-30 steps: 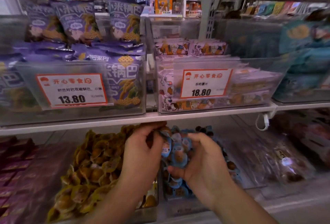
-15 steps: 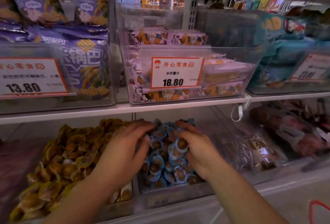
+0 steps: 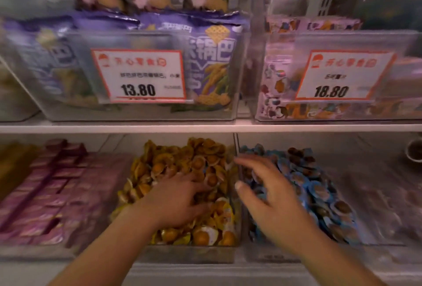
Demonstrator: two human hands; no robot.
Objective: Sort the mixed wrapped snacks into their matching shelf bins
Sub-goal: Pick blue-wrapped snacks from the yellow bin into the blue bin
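Note:
On the lower shelf a clear bin holds a heap of yellow-wrapped snacks [image 3: 182,162]. Beside it on the right, another clear bin holds blue-wrapped snacks [image 3: 317,190]. My left hand [image 3: 175,201] lies palm down on the yellow heap, its fingers spread among the wrappers. My right hand [image 3: 271,196] hovers over the left edge of the blue bin with fingers spread and straight, holding nothing. The view is blurred, so I cannot see whether the left fingertips pinch a wrapper.
Left of the yellow bin lie purple boxed snacks [image 3: 45,194]. The upper shelf [image 3: 205,127] carries a bin of purple bags [image 3: 210,62] with a 13.80 tag and a bin of flat packs [image 3: 285,94] with an 18.80 tag. A clear-wrapped stock bin [image 3: 376,205] sits at the right.
Both hands left the blue heap. My left hand moved left onto the yellow snacks, my right hand lifted and opened over the blue bin's left edge. The view swung left.

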